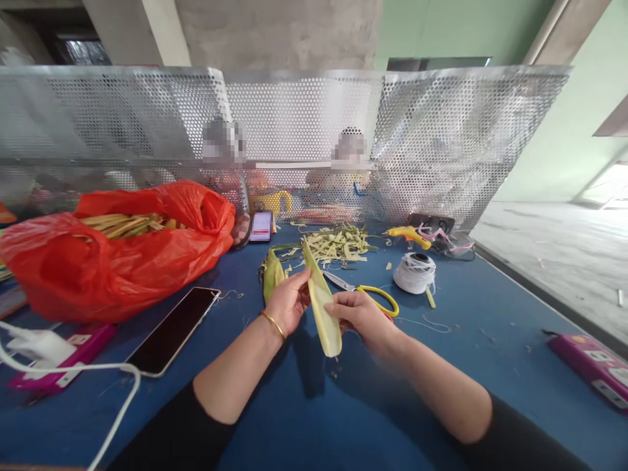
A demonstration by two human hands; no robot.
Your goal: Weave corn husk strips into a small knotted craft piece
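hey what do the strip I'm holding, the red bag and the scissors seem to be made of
The strip: likely plant husk, matte, pale green and curling lengthwise. The red bag: thin, shiny plastic, judging by its crinkles and glints. The scissors: gray, probably steel blades; smooth yellow handles, perhaps plastic.

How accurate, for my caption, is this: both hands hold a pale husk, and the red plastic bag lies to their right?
Wrong side: in the head view, the red plastic bag lies to their left. The left hand and right hand do hold the pale husk.
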